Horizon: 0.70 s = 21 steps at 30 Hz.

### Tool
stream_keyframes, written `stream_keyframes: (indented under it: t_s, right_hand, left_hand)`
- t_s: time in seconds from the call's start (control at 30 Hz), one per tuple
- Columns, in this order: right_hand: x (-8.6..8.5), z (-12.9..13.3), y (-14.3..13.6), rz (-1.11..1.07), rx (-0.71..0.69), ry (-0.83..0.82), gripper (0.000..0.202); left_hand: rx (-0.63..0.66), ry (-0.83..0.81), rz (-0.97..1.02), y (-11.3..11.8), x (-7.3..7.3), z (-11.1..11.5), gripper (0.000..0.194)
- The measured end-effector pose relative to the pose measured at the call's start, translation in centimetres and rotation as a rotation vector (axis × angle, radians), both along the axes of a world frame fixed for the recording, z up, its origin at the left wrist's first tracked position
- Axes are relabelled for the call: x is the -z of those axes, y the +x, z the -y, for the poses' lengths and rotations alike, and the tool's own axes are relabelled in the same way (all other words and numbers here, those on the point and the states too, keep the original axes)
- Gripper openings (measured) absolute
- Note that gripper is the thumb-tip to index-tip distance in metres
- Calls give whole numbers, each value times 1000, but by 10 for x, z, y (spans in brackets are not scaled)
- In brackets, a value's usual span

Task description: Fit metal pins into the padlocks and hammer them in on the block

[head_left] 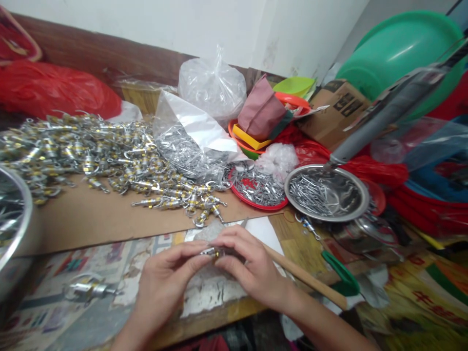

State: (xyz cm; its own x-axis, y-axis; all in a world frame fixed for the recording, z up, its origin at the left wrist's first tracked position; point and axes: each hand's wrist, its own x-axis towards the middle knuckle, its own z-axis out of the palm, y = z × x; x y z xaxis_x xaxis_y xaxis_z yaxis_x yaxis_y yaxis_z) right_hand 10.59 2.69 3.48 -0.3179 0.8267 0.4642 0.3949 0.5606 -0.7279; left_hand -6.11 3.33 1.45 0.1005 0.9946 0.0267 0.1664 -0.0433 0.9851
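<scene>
My left hand (164, 278) and my right hand (252, 263) meet over the near edge of the bench. Between their fingertips they pinch a small silver metal fitting (211, 252) with a brass-yellow part. My fingers cover much of it. Below the hands lies a worn pale sheet (215, 292). A wooden handle (307, 278) runs out from beside my right hand toward the lower right. One similar hooked metal fitting (89, 288) lies alone to the left of my left hand. Beyond the hands spreads a large pile of silver-and-yellow hooked fittings (87, 151) on cardboard (109, 214).
A metal bowl (10, 214) stands at the left edge. Behind are a plastic bag of small metal parts (179, 151), a red dish (259, 204) of small parts and a steel bowl (351, 212) holding pins. A grey tool shaft (387, 117) slants above that bowl, near a green basin (402, 58).
</scene>
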Motion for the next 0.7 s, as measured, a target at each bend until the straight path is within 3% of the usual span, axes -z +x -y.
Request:
stream_keyframes:
  t_s: [0.1,0.17,0.23,0.33,0.5,0.6,0.7]
  right_hand:
    - [11,5,8,141,2,365,22]
    - [14,6,14,267,-55,560,19]
    - [13,5,18,353,-98,644,18]
    - [7,3,21,389,-102,661,17]
    - [11,3,18,244,-26,628,18]
    - [15,8,14,189,-11,534,21]
    - [14,12,9,134,18,366,24]
  left_hand:
    - [16,-145,203,0,1,2,11]
    - [29,-160,196,1,0,3,11]
    - [41,-139,105,2,-2,4,12]
    - [65,-42,-78,1,-10,4,12]
    - [126,147,-239,-4,-22,1,9]
    - [146,111,-190,-5,-22,0,10]
    - [94,-31,-44,-3,-13,2,13]
